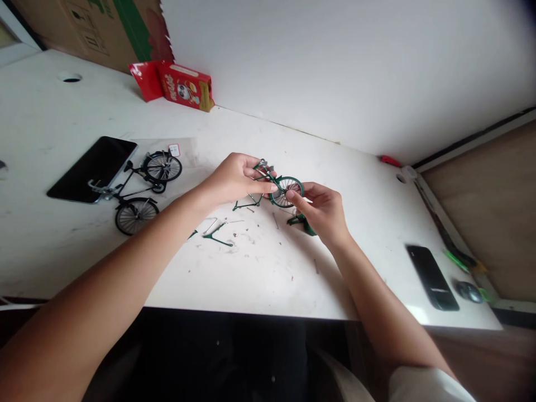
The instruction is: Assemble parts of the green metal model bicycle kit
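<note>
Between my two hands is a green miniature bicycle wheel, joined to or held against a small green frame part with silvery fittings. My left hand pinches the frame part at the wheel's left side. With thumb and fingers, my right hand grips the wheel near its hub and right rim. On the table below lie a green forked frame piece, another green part partly behind my right hand, and several tiny screws and bits. A black miniature bicycle lies left of my left forearm, which stands in front of part of it.
A black tablet or phone lies under the black bicycle's handlebar. At the back stand a red box and a cardboard box. On the right are a black phone and a dark rounded object. The white table ends before my lap.
</note>
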The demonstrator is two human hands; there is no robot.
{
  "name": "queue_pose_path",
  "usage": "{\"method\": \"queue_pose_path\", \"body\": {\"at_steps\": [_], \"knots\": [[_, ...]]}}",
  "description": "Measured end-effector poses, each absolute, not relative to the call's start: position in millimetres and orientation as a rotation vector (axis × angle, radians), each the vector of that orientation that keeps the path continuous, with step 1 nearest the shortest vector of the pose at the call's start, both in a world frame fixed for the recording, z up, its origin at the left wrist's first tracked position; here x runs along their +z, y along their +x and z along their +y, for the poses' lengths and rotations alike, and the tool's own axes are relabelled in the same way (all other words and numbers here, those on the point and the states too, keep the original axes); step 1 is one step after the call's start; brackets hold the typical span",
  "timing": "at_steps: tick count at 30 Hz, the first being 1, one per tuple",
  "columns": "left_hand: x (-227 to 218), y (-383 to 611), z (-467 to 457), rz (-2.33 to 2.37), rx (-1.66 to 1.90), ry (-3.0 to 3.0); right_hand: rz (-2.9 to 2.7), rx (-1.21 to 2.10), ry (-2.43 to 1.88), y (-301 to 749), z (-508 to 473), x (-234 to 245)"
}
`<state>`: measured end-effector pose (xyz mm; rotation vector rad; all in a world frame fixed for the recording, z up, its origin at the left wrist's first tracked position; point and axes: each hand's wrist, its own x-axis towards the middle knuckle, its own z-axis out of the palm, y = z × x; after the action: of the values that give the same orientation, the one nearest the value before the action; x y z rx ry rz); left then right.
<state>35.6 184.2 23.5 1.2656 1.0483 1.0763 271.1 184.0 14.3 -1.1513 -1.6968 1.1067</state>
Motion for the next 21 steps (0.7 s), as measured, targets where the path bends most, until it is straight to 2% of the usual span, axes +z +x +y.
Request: {"method": "queue_pose_path", "body": {"at_steps": [7, 13, 16, 21], "knots": [[24, 37, 184, 1.102, 1.165, 1.464, -1.835, 0.780, -1.077, 271, 180, 16], [35, 47, 165, 1.208, 1.401, 1.825, -1.953, 0.206, -0.888, 279, 183, 17], [39, 53, 153, 1.250, 1.500, 2.080, -1.919, 0.080, -0.835, 287, 185, 15], [44, 58, 137, 0.994, 1.698, 2.484, -1.833, -0.108, -0.771, 300, 185, 12]]}}
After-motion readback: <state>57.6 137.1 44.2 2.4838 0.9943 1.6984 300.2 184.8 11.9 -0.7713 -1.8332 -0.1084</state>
